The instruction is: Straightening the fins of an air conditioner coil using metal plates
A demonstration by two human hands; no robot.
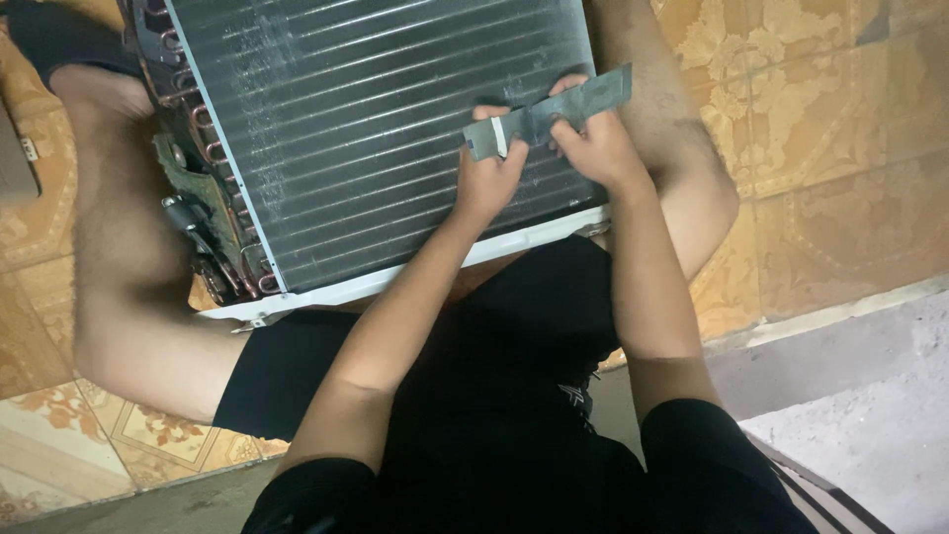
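Note:
A finned metal coil unit (376, 119) with a white frame lies between my knees, copper tube bends along its left side. Both hands grip a flat grey metal strip (593, 99) with a white end, held over the coil's lower right part. My left hand (489, 173) pinches the strip's white end. Around the strip's middle my right hand (593, 148) is closed, its fingers curled over the top edge.
My bare legs (129, 257) flank the unit, black shorts below. Patterned orange floor tiles (820, 119) lie to the right and left. A grey concrete step (850, 396) runs along the lower right. A dark object (15, 163) sits at the far left edge.

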